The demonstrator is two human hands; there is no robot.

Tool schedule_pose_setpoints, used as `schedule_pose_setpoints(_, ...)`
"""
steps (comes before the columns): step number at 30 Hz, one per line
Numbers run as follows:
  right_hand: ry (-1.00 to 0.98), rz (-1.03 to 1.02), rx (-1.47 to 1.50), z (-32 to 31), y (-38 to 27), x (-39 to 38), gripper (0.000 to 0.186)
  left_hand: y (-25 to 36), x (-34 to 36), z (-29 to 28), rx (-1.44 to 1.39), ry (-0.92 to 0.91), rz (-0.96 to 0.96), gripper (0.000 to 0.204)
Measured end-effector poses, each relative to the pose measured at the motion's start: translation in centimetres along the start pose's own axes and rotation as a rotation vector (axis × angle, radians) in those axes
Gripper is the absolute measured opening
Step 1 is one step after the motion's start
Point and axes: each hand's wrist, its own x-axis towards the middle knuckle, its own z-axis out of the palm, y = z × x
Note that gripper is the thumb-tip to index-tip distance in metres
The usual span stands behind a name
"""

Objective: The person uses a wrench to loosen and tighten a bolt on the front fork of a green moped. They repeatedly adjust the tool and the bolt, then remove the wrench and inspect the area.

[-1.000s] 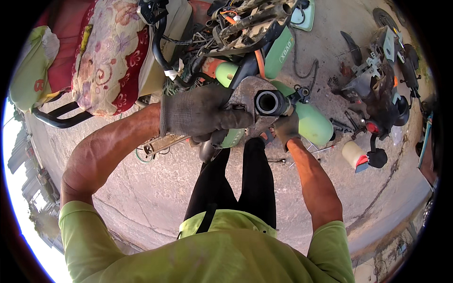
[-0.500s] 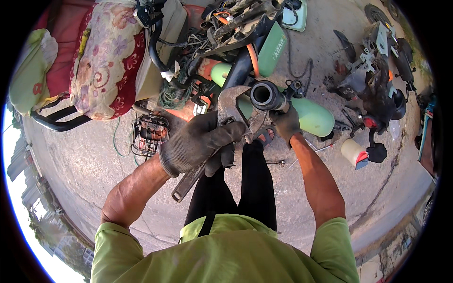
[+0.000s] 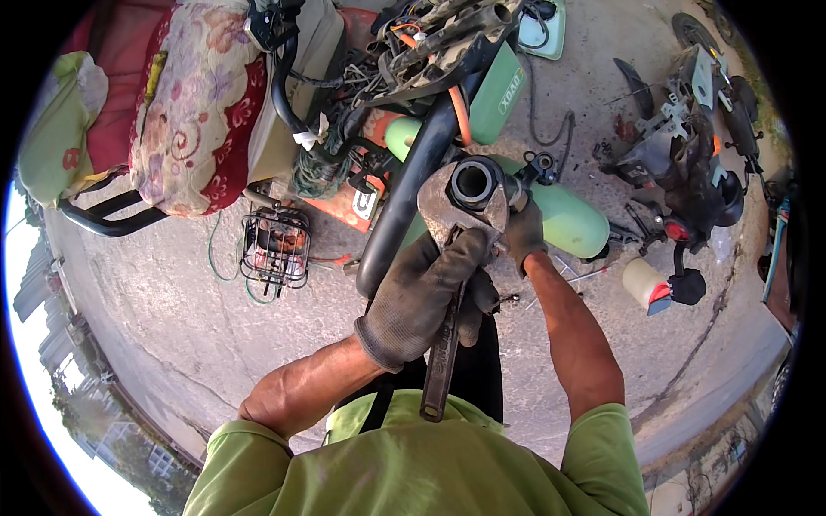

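Observation:
My gloved left hand is closed round a worn metal adjustable wrench, its handle pointing back toward me. The wrench's jaws sit around the ring-shaped nut at the upper end of a dark metal tube, whose round opening faces up. On the tube's right side my gloved right hand is closed around a part of it; its fingers are partly hidden. Just beyond lies a light green rounded body part. A thick black tube slants past on the left.
A floral quilt covers a load at the left. A black wire basket stands on the concrete. Tangled cables and a green panel are ahead. Dismantled motorbike parts and a cream container lie at the right.
My left hand has moved right and nearer me, turning the wrench handle more upright in view. The jaws, beside the tube before, are now around its end. My right hand has barely shifted.

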Motion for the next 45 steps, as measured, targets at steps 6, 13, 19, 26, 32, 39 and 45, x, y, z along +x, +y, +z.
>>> schedule_pose_setpoints(6, -0.135, -0.04, 0.055, -0.6, 0.3, 0.6, 0.042, 1.3, 0.4, -0.5, 0.179, 0.026, -0.052, 0.043)
schedule_pose_setpoints(13, -0.17, -0.023, 0.017, -0.9, 0.9, 0.7, 0.05, 1.4, 0.6, -1.1, 0.215, -0.026, -0.028, 0.045)
schedule_pose_setpoints(19, -0.202, 0.037, 0.043, -1.2, -0.5, 0.7, 0.048, 4.4, 0.8, -2.7, 0.482, -0.114, -0.096, 0.05)
schedule_pose_setpoints(26, -0.215, 0.017, 0.016, -1.2, -0.2, 0.7, 0.043, 4.1, 1.1, -3.3, 0.392, -0.192, -0.064, 0.048)
schedule_pose_setpoints(32, -0.215, -0.011, -0.005, -1.7, 0.2, 0.7, 0.041, 2.0, 1.5, -3.6, 0.274, -0.109, -0.032, 0.044)
schedule_pose_setpoints(39, -0.507, -0.022, -0.199, -4.5, 0.7, 3.5, 0.043, -1.9, -2.7, -3.9, 0.101, -0.103, 0.08, 0.043)
schedule_pose_setpoints(45, -0.412, -0.016, -0.276, -4.5, -0.4, 2.8, 0.046, -3.9, -3.2, -5.7, 0.167, 0.054, 0.007, 0.04)
